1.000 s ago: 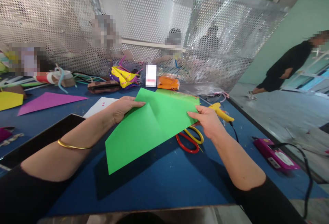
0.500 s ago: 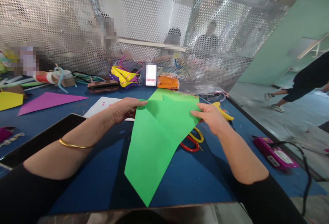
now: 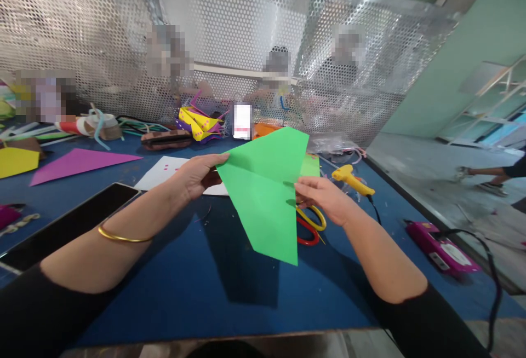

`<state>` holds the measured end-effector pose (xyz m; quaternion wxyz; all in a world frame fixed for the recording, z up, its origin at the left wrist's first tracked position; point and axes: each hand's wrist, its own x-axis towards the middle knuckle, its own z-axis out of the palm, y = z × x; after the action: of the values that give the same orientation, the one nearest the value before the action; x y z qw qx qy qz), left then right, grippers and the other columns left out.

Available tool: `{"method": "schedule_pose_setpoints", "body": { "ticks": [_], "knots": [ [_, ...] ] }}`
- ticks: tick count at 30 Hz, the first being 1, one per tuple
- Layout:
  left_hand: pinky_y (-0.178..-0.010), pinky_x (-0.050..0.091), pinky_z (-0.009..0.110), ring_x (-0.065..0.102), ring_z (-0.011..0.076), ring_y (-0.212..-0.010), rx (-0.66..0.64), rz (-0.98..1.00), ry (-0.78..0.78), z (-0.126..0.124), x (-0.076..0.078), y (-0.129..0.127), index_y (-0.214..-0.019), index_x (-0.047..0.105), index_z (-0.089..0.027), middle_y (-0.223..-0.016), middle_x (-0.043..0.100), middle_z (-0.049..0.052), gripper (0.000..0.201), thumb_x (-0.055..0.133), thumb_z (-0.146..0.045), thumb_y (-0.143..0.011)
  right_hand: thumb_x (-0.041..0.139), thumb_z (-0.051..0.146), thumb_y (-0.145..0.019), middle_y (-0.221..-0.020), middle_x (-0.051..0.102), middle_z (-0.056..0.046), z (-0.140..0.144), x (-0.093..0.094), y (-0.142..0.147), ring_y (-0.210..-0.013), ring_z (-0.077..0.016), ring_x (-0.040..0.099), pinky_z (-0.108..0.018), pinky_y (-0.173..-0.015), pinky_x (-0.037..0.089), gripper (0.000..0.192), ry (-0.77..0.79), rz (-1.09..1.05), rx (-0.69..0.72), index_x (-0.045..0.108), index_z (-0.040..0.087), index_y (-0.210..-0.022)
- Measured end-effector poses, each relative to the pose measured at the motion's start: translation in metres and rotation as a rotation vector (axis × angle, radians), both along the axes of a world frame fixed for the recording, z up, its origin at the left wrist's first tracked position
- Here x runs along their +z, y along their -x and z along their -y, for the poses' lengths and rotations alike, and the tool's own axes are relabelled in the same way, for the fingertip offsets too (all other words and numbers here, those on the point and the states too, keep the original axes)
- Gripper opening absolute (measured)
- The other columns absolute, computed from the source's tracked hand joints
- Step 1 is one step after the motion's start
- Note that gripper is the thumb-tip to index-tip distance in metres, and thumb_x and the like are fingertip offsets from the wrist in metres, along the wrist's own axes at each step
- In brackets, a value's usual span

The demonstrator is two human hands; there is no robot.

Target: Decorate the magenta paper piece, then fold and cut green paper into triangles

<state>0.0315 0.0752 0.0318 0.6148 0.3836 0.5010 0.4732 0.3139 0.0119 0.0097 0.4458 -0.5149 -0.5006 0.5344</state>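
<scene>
A green sheet of cut paper (image 3: 263, 188), angular in outline with a faint crease, is held up over the blue table. My left hand (image 3: 202, 176) pinches its left corner between thumb and fingers. At the right edge of the sheet, the fingers of my right hand (image 3: 318, 195) are closed on it, partly behind the paper. Scissors (image 3: 315, 218) with red and yellow handles lie under the right hand, their blades hidden by the sheet. Behind it, a lighter green sheet (image 3: 311, 165) and a white sheet with pink dots (image 3: 158, 174) lie on the table.
To the right are a yellow glue gun (image 3: 353, 180) and a magenta power strip (image 3: 441, 248) with a black cable. A dark tablet (image 3: 69, 224), purple paper (image 3: 82, 165) and yellow paper (image 3: 18, 162) lie left. A lit phone (image 3: 241, 121) stands by the perforated metal screen (image 3: 246, 24).
The green paper has turned, its lower point swinging up and to the right and its top right rising. My right hand has shifted slightly left and down along its edge.
</scene>
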Motion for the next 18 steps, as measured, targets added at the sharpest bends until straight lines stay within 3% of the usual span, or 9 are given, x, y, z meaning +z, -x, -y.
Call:
{"method": "schedule_pose_setpoints", "body": {
  "ticks": [5,9,13,18],
  "knots": [
    [-0.060,0.055,0.024,0.068,0.0149,-0.064,-0.057,-0.015,0.006,0.003,0.000,-0.001,-0.082,0.070,-0.015,-0.079,0.075,0.007,0.013,0.076,-0.020,-0.071,0.079,0.035,-0.064,-0.055,0.062,0.004,0.001,-0.005,0.006,-0.047,-0.0093,0.053,-0.022,-0.048,0.043,0.021,-0.020,-0.100,-0.007,0.068,0.019,-0.073],
    [-0.044,0.044,0.022,0.061,0.0147,-0.050,-0.162,-0.101,0.008,0.007,0.006,0.001,-0.069,0.070,-0.013,-0.062,0.071,0.007,0.008,0.076,-0.018,-0.069,0.075,0.029,-0.063,-0.065,0.070,0.000,-0.001,-0.001,0.003,-0.056,-0.0147,0.060,-0.027,-0.052,0.046,0.019,-0.031,-0.177,-0.048,0.073,0.022,-0.081],
    [-0.041,0.040,0.022,0.062,0.0162,-0.047,-0.221,-0.094,-0.010,0.009,0.011,0.000,-0.065,0.067,-0.014,-0.055,0.067,0.007,0.007,0.068,-0.016,-0.071,0.073,0.026,-0.060,-0.080,0.076,-0.004,-0.001,0.003,0.001,-0.063,-0.0190,0.065,-0.031,-0.058,0.049,0.022,-0.021,-0.229,-0.067,0.074,0.021,-0.081],
    [-0.042,0.044,0.023,0.063,0.0167,-0.046,-0.246,-0.010,-0.005,0.008,0.010,0.000,-0.066,0.063,-0.016,-0.056,0.066,0.006,0.010,0.057,-0.014,-0.074,0.071,0.024,-0.059,-0.082,0.077,-0.004,-0.002,0.003,0.000,-0.072,-0.0215,0.069,-0.034,-0.066,0.053,0.021,-0.002,-0.262,-0.075,0.073,0.020,-0.080]
  ]
}}
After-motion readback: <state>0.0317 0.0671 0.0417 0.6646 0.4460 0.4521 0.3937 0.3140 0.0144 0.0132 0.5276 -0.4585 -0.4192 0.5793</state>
